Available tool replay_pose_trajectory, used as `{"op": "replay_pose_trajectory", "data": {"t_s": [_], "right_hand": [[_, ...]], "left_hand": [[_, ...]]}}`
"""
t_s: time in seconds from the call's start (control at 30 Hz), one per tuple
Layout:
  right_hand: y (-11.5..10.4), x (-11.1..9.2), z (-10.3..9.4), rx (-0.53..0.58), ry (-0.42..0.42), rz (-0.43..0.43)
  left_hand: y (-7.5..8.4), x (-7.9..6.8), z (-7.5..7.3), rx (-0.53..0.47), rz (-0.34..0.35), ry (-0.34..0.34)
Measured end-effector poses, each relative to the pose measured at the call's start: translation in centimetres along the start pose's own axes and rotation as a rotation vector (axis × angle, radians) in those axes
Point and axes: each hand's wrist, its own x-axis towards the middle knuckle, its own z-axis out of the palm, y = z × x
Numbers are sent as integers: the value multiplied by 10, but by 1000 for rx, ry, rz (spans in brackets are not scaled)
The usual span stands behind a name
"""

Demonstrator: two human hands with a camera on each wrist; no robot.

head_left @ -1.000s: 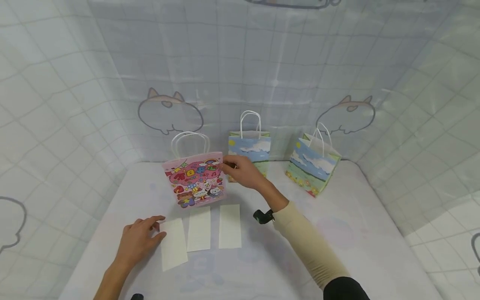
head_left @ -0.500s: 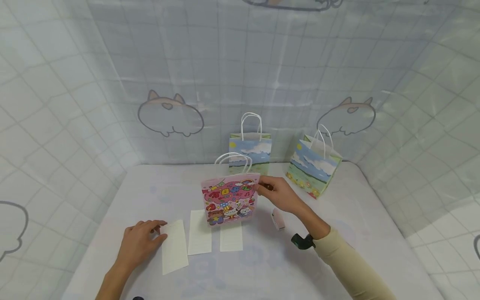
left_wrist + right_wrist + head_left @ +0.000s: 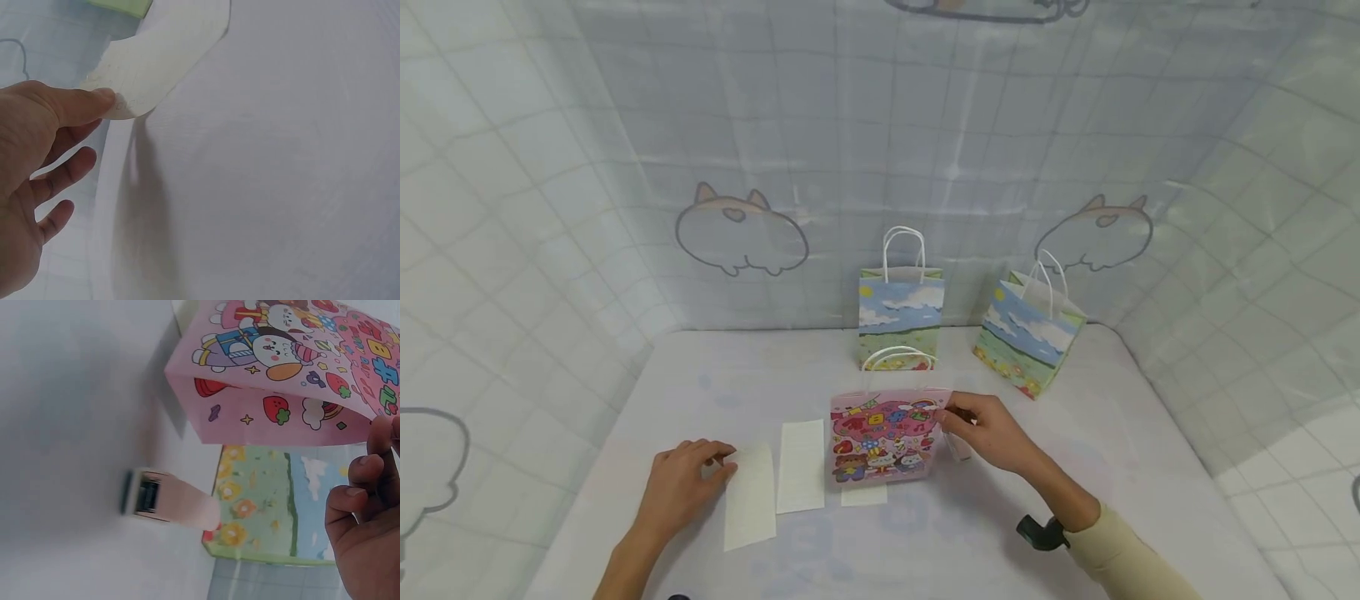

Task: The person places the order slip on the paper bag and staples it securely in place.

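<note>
A pink paper gift bag (image 3: 887, 437) with cartoon animals and white twisted handles stands upright, mid-table. My right hand (image 3: 988, 429) pinches its upper right edge between thumb and fingers; the right wrist view shows its folded side panel (image 3: 275, 415). At the left, my left hand (image 3: 683, 487) pinches the upper left part of a cream paper sheet (image 3: 750, 497), with thumb on top in the left wrist view. Beside it lies a second cream sheet (image 3: 801, 467). The bag mostly hides a third sheet (image 3: 863, 496).
Two gift bags stand at the back: a landscape-print bag (image 3: 901, 321) upright in the middle and a similar bag (image 3: 1028, 333) angled at right. Behind the pink bag lies a small pink object (image 3: 181, 500) with a dark slot at one end. A curtain (image 3: 962, 100) borders the table.
My right hand has brought the pink bag right and nearer, covering most of the third sheet. The small pink object came into view. My left hand has stayed on its sheet.
</note>
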Motion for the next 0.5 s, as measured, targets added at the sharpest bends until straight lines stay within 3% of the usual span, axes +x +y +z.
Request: {"op": "replay_pose_trajectory", "data": {"t_s": [0.33, 0.5], "right_hand": [[1, -29, -2, 3, 51, -31], [1, -38, -4, 8, 71, -8]], "left_hand": [[7, 4, -6, 20, 14, 15], [13, 11, -12, -34, 41, 20]]}}
